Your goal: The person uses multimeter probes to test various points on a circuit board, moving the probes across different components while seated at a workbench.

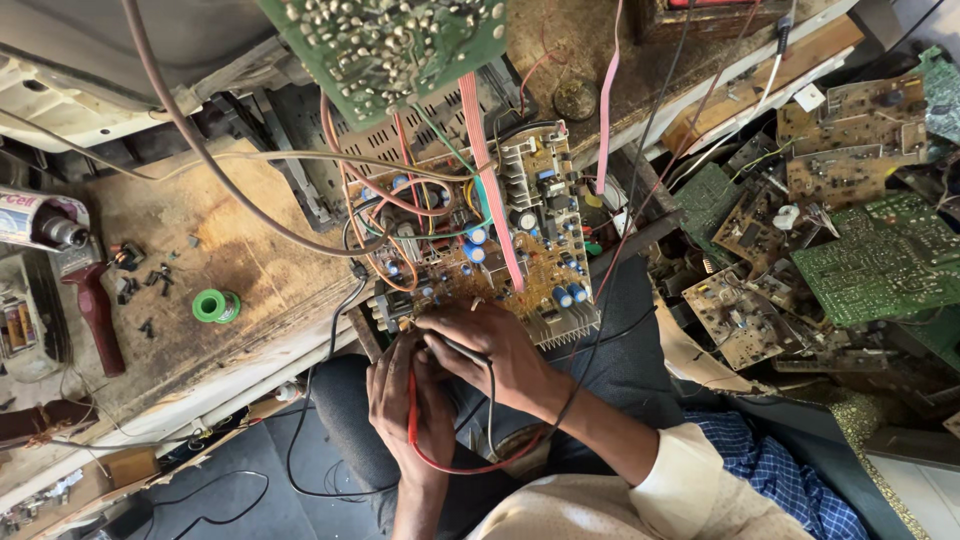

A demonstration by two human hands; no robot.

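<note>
Worn, scuffed wooden surface [230, 250] spans the left of the view, carrying small dark screws and clutter. Heap of loose green and tan scrap circuit boards [850, 250] fills the right side. Tan populated circuit board with blue capacitors and silver heat sinks [490, 250] sits at centre, resting over the person's lap, wired by a pink-and-white ribbon cable [490, 170] to a green solder-side board [390, 45] above it. Right hand [495, 350] is closed around a black meter probe [455, 347], fingertips at the board's near edge. Left hand [405, 400] lies just beneath, wrapped on a red probe lead [411, 410] (tip hidden by the fingers). Both hands touch. Small green solder spool [216, 306] sits well left, beside a dark red tool handle [95, 315].
</note>
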